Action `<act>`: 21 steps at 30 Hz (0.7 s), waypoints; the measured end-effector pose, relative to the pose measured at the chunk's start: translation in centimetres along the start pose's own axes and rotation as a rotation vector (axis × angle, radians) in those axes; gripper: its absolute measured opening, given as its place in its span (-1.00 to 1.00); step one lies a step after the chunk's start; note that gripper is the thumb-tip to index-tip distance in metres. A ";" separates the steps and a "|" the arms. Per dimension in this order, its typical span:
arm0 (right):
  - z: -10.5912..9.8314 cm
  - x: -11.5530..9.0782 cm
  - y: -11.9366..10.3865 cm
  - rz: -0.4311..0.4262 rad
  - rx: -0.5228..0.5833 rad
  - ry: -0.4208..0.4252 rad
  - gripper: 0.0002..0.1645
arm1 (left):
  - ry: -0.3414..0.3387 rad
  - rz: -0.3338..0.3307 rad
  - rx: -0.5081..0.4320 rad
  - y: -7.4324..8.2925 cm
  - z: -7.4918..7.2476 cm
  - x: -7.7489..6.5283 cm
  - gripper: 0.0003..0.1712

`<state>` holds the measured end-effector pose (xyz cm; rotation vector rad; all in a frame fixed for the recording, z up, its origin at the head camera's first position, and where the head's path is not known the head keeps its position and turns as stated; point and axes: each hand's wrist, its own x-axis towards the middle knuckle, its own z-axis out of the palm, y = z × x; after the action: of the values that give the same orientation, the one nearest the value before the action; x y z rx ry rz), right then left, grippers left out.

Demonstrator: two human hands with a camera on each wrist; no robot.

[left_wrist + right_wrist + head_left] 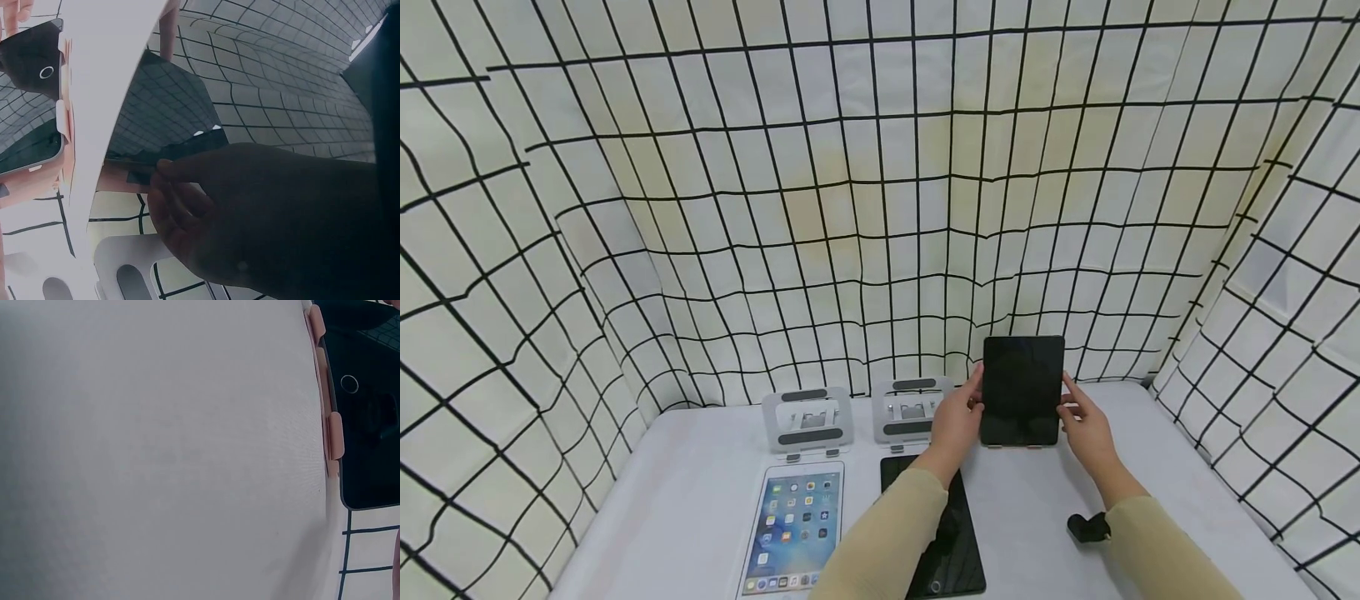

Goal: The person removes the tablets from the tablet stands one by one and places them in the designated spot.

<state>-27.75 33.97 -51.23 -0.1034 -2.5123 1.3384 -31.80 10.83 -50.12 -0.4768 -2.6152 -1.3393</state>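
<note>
A black tablet with a dark screen stands upright, leaning slightly back, on a pink stand whose lip tabs hook over its lower edge. My left hand pinches the tablet's left edge between thumb and fingers; the left wrist view shows this hand at the edge of the dark glossy screen. On the opposite edge, my right hand holds the tablet with thumb and fingertips. In the right wrist view the tablet shows its round home button, and the right hand is almost wholly outside the picture.
Two pale grey tablet stands with dark pads stand to the left. Before them lie a white tablet with a lit screen and a black tablet, partly under my left sleeve. Grid-patterned cloth walls the white table.
</note>
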 end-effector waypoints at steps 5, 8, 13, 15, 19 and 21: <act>0.0 -0.1 -0.2 -0.015 -0.025 0.001 -0.23 | 0.001 0.007 -0.018 -0.1 -0.3 -0.1 -0.16; -0.2 -0.1 -0.5 -0.030 -0.015 -0.001 -0.22 | 0.014 0.018 -0.029 0.0 -0.6 0.0 -0.18; -0.5 -0.2 -1.1 -0.054 -0.001 -0.002 -0.22 | 0.025 0.027 -0.038 0.3 -1.1 -0.1 -0.21; -0.5 -0.3 -1.3 -0.060 0.001 -0.004 -0.23 | 0.023 0.022 -0.050 0.3 -1.3 -0.2 -0.21; -0.6 -0.5 -1.5 -0.068 0.009 -0.019 -0.24 | 0.018 0.000 -0.079 0.4 -1.6 -0.6 -0.19; -0.8 -0.6 -1.6 -0.069 0.011 -0.025 -0.25 | 0.009 -0.011 -0.092 0.4 -1.7 -0.8 -0.19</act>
<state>-26.81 33.57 -49.64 0.0029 -2.5046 1.3349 -30.90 9.48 -49.07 -0.4689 -2.5616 -1.4669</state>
